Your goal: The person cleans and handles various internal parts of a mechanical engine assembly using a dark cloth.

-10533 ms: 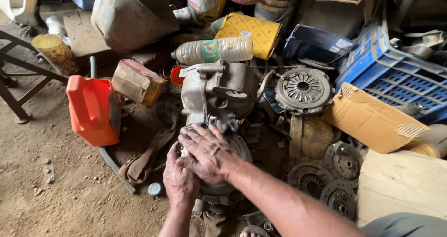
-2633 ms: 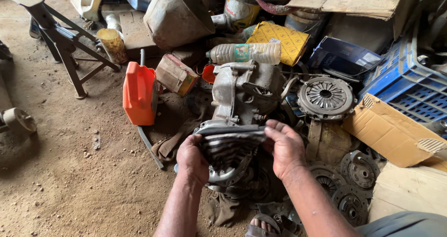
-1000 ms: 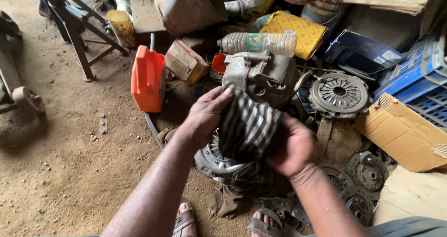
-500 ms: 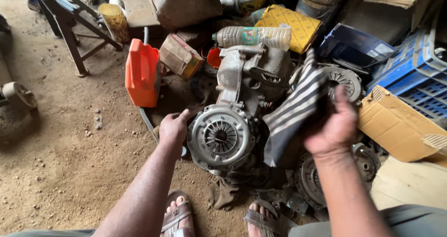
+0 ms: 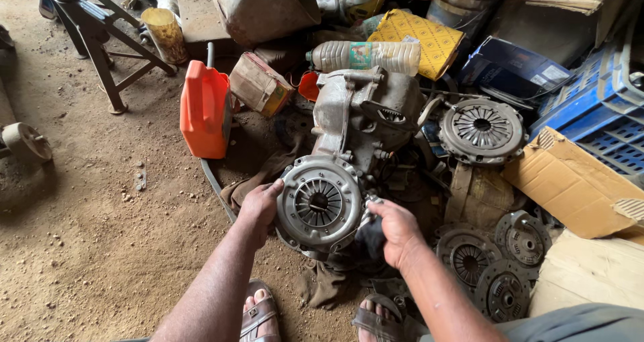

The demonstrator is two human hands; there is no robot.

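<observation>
A round grey clutch pressure plate [image 5: 318, 204] sits bolted on the front of a dirty engine block [image 5: 365, 114] lying on the dirt floor. My left hand [image 5: 258, 204] grips the plate's left rim. My right hand [image 5: 397, 231] is at the plate's lower right edge, closed on a bunched dark cloth [image 5: 371, 236] pressed against the rim. A plastic bottle [image 5: 365, 55] lies on top of the block. My sandalled feet [image 5: 258, 312] are just below the plate.
An orange jerrycan [image 5: 204, 110] stands left of the block, with a metal stand [image 5: 100, 46] behind it. To the right are a second pressure plate [image 5: 481, 128], clutch discs [image 5: 469, 255], a cardboard box [image 5: 577, 187] and a blue crate [image 5: 604, 114]. Bare dirt floor [image 5: 100, 248] lies left.
My right hand, which held the striped cloth up to the right, has dropped to the plate's lower right edge with the cloth bunched. My left hand stays on the left rim.
</observation>
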